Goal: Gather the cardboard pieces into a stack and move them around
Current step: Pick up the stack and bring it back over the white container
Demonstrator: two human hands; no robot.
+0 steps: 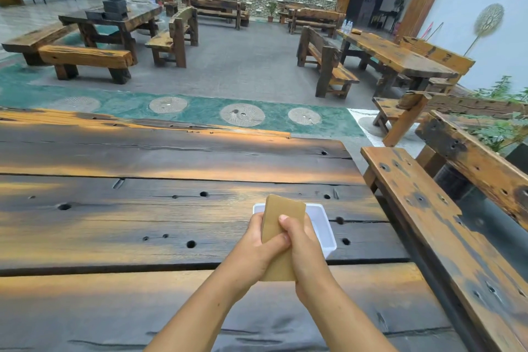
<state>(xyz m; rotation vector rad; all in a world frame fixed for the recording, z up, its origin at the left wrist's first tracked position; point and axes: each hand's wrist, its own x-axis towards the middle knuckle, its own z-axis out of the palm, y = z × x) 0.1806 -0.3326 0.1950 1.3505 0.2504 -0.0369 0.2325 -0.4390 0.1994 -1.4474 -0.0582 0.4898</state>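
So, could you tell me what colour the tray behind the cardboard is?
White; the tray shows in the head view.

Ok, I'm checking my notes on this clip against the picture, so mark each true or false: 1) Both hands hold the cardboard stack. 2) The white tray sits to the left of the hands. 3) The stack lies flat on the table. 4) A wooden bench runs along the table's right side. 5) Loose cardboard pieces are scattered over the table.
1) True: the left hand and right hand both clasp the cardboard stack.
2) False: the white tray lies behind the stack and to the right.
3) False: it is held tilted above the table.
4) True: the bench is there.
5) False: none are visible.
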